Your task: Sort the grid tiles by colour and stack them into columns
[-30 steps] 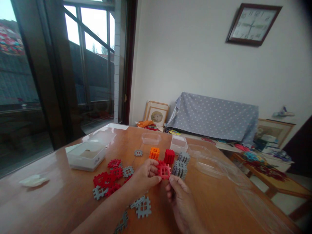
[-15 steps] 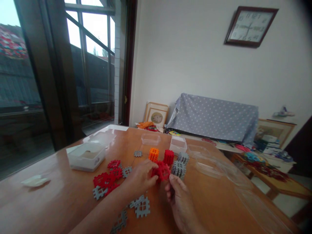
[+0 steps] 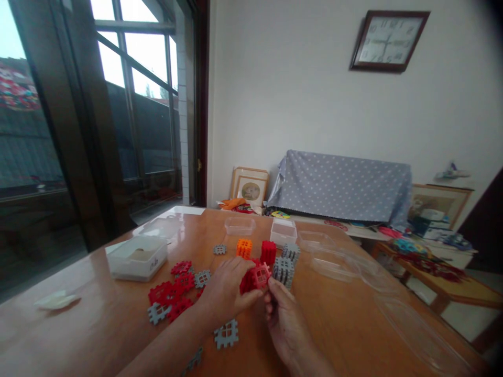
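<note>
Red window piece [image 3: 261,275]: ahead-left of my right grip [image 3: 286,314], toward the surface's [image 3: 338,324] far edge; squarish.
Right grip: pinching its corner, nearer.
Left grip [image 3: 228,288]: clasping red stack [image 3: 246,283].

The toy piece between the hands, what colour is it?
The toy piece is red, best seen in the head view.

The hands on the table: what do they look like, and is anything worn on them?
Human ones: the left hand and right hand are bare, each with ordinary fingers and a thumb. No gloves, rings, cables or markings show. The visible forearms are bare too, without sleeves or watches.
</note>
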Demonstrator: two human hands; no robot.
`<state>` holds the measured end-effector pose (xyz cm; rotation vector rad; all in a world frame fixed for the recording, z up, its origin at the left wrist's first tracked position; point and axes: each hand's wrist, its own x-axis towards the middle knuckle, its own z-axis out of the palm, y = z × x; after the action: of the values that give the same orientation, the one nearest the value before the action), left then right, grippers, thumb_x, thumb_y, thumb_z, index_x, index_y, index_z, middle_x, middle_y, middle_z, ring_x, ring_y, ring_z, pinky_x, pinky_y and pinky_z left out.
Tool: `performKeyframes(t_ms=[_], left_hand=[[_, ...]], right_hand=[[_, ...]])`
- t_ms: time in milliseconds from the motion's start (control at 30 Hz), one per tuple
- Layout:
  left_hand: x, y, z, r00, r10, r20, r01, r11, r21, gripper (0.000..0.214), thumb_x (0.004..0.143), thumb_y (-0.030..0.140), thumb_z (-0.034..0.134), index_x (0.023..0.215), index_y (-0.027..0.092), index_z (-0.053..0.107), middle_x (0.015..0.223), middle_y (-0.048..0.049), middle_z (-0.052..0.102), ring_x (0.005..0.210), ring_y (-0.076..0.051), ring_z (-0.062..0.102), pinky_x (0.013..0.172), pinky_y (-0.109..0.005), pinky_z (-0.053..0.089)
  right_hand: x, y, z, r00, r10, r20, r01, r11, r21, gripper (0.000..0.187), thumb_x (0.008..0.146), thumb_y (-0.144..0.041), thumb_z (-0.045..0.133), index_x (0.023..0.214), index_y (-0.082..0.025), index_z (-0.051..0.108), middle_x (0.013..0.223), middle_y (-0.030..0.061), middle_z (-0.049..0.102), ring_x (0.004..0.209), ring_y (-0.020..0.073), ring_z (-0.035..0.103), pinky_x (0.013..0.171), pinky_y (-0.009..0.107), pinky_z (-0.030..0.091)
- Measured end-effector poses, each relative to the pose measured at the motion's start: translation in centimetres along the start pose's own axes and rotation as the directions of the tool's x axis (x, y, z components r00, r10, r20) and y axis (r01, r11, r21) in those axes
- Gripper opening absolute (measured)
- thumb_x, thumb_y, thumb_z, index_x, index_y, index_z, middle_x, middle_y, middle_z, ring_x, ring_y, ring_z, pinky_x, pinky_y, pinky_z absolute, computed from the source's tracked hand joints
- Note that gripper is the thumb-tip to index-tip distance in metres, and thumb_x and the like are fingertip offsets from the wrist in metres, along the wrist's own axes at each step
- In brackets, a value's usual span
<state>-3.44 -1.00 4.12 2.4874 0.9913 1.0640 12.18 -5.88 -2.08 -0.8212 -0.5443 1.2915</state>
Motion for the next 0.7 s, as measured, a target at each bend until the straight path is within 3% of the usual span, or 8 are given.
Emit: performKeyframes(t_ms=[167, 333, 500, 700], left_hand=[[0.0, -0.3, 0.6, 0.999, -0.016, -0.034, 0.018, 0.999, 0.037, 0.043, 0.078, 0.032, 0.075, 0.119, 0.024, 0.064, 0.115, -0.0097, 0.067, 0.108, -0.031, 0.060, 0.094, -0.042, 0.043], [-0.2, -1.0, 0.6, 0.999, -0.029, -0.023, 0.031, 0.995, 0.091, 0.038, 0.079, 0.035, 0.074, 0.114, 0.025, 0.066, 0.111, -0.0101, 0.069, 0.104, -0.032, 0.062, 0.091, -0.042, 0.045], [0.7, -2.1, -0.7, 1.000, -0.016, 0.015, 0.014, 0.992, 0.126, 0.042, 0.080, 0.040, 0.072, 0.118, 0.023, 0.067, 0.113, -0.0117, 0.070, 0.106, -0.033, 0.063, 0.094, -0.042, 0.043], [3.2, -4.4, -2.4, 0.990, -0.112, 0.086, 0.112, 0.994, 0.014, 0.045, 0.079, 0.046, 0.072, 0.118, 0.024, 0.071, 0.116, -0.0094, 0.072, 0.108, -0.030, 0.064, 0.094, -0.037, 0.045]], right_hand=[[-0.2, 0.1, 0.0, 1.000, 0.009, 0.019, -0.009, 1.000, 0.015, 0.029, 0.082, -0.047, 0.074, 0.078, -0.020, 0.064, 0.066, -0.0046, 0.055, 0.054, 0.0073, 0.043, 0.050, 0.019, 0.034], [-0.4, 0.2, 0.3, 0.999, 0.011, 0.038, -0.010, 1.000, -0.012, 0.030, 0.083, -0.048, 0.073, 0.079, -0.020, 0.064, 0.066, -0.0048, 0.055, 0.052, 0.0068, 0.041, 0.049, 0.018, 0.033], [-0.4, 0.1, 0.5, 1.000, -0.016, 0.026, 0.018, 0.996, -0.091, 0.035, 0.084, -0.054, 0.069, 0.081, -0.019, 0.066, 0.070, -0.0017, 0.060, 0.054, 0.0082, 0.046, 0.049, 0.020, 0.035], [0.1, 0.3, -0.3, 0.999, -0.007, -0.036, 0.001, 0.985, -0.172, 0.034, 0.087, -0.050, 0.065, 0.101, -0.020, 0.072, 0.068, -0.0019, 0.058, 0.053, 0.0088, 0.046, 0.048, 0.019, 0.033]])
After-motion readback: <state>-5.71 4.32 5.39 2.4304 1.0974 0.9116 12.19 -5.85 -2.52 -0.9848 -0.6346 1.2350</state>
